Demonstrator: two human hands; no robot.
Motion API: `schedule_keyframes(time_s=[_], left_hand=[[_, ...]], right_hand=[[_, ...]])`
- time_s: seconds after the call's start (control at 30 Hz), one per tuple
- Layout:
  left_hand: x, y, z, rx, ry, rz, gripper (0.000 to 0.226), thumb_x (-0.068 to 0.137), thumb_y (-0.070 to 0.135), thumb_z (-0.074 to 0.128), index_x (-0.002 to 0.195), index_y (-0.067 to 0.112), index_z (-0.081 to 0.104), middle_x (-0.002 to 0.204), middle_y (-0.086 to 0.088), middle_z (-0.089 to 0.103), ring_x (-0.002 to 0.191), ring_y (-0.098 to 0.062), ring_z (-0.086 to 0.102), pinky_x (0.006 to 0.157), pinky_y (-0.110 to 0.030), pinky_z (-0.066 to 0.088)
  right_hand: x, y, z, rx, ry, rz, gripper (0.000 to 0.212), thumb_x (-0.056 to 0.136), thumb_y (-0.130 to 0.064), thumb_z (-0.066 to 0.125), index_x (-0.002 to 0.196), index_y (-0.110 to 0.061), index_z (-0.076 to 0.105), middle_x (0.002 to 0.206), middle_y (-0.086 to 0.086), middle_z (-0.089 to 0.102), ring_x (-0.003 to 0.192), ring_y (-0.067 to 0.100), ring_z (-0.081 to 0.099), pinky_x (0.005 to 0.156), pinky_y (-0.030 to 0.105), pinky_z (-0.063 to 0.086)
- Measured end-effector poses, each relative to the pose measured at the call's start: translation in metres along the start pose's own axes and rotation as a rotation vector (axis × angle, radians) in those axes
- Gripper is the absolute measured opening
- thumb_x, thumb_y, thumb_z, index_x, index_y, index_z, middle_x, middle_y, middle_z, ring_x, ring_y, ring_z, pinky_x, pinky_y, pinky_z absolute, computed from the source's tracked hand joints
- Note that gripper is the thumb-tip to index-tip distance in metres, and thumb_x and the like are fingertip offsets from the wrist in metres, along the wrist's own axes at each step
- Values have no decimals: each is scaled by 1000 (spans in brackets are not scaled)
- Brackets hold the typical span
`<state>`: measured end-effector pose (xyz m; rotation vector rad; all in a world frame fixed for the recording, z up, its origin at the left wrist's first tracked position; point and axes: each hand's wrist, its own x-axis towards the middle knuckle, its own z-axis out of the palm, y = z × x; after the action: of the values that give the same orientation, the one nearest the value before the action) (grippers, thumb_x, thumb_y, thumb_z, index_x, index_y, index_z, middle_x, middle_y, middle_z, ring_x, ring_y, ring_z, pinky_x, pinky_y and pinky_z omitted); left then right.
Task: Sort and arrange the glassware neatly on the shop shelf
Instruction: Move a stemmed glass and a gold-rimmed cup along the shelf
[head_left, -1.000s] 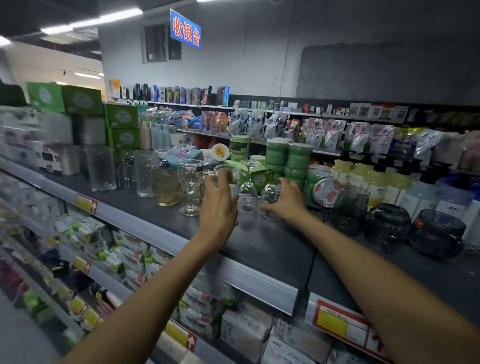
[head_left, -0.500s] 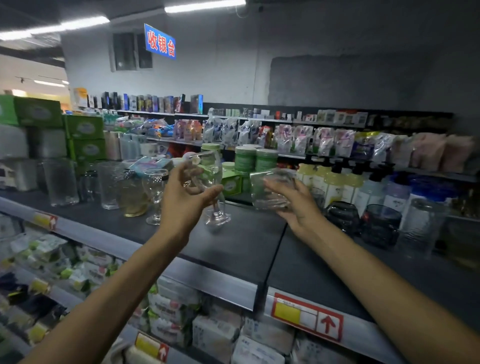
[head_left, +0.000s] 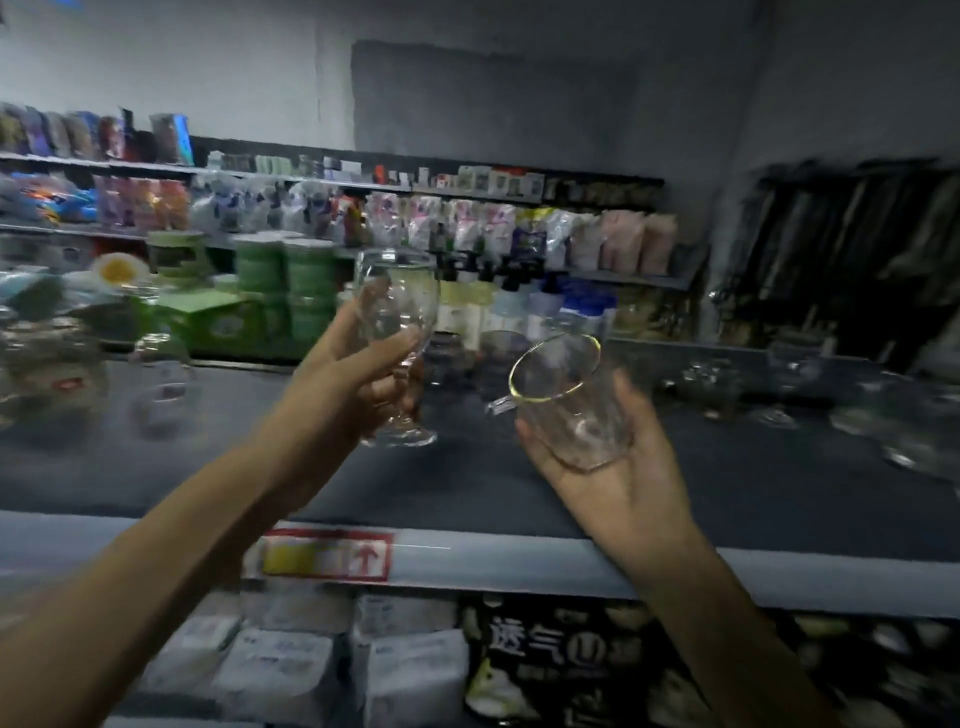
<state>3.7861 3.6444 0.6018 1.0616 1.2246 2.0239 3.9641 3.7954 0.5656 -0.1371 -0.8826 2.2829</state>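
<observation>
My left hand (head_left: 358, 374) grips a clear stemmed glass (head_left: 397, 306) by its bowl and stem, upright, lifted above the dark shop shelf (head_left: 467, 483). A clear tumbler (head_left: 569, 400) with a gold-tinted rim lies tilted in my right hand (head_left: 618, 473), mouth toward the upper left, fingers curled around its base. The two glasses are apart, side by side over the middle of the shelf. More clear glassware (head_left: 722, 389) stands blurred on the shelf to the right, and a blurred glass (head_left: 161, 384) stands at the left.
Green tubs (head_left: 291, 291) and bottles (head_left: 519, 306) line the shelf's back. A grey front rail with a red and yellow price tag (head_left: 324, 558) runs below my arms. Packaged goods (head_left: 291, 670) fill the lower shelf. Dark hanging items (head_left: 852, 249) are at the far right.
Both hands lifted their glasses off the shelf and carried them rightward. The view swung right, so the left glass group slid out of frame. The right hand's glass now lies tilted in the palm.
</observation>
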Motion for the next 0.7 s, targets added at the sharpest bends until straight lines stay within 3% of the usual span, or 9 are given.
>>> schedule_keyframes(time_s=[0.07,0.17,0.27,0.4,0.5,0.6,0.7], left_hand=[[7,-16,46,-29,-32,-40,47,88,29,74,132,40,59,90,-8,65,71,-16,54,58,-23,48],[13,-41,118,-34,-104,-76,30,88,45,70,117,41,62,83,-8,70,62,-18,61,58,-25,52],[20,-72,185,-8,-123,-75,42,86,39,65,127,30,62,95,-12,75,75,-23,68,69,-30,59],[35,-111,271,137,-142,-70,49,85,28,73,130,16,58,106,-8,79,98,-32,75,91,-40,58],[50,-136,326,205,-108,-58,48,85,26,78,127,19,58,106,-8,78,92,-22,76,87,-40,57],[64,-155,367,262,-63,-41,45,83,29,83,122,22,64,103,-7,77,84,-16,72,75,-33,56],[76,-171,400,276,1,-57,42,80,27,87,116,23,66,98,-1,79,84,-14,75,78,-40,59]], right_hand=[[-20,-29,-31,-20,24,-59,41,88,-30,64,127,-18,70,135,12,67,114,34,70,102,52,52],[-48,-76,-74,-74,55,-116,48,77,-31,72,122,-18,75,133,12,68,117,35,69,97,51,56],[-71,-123,-119,-170,56,-182,65,69,-38,89,127,-15,72,130,13,68,120,33,67,95,48,57],[-93,-186,-170,-230,96,-258,86,59,-42,96,131,-6,67,120,22,68,115,41,66,92,52,57],[-106,-224,-208,-220,142,-261,91,49,-44,100,127,-9,70,128,24,67,118,42,66,88,52,59],[-118,-249,-239,-194,135,-256,91,57,-46,97,133,-8,65,131,26,64,120,43,65,87,54,58],[-129,-265,-257,-143,93,-251,54,88,-38,72,133,-9,65,131,24,65,122,42,64,88,54,57]])
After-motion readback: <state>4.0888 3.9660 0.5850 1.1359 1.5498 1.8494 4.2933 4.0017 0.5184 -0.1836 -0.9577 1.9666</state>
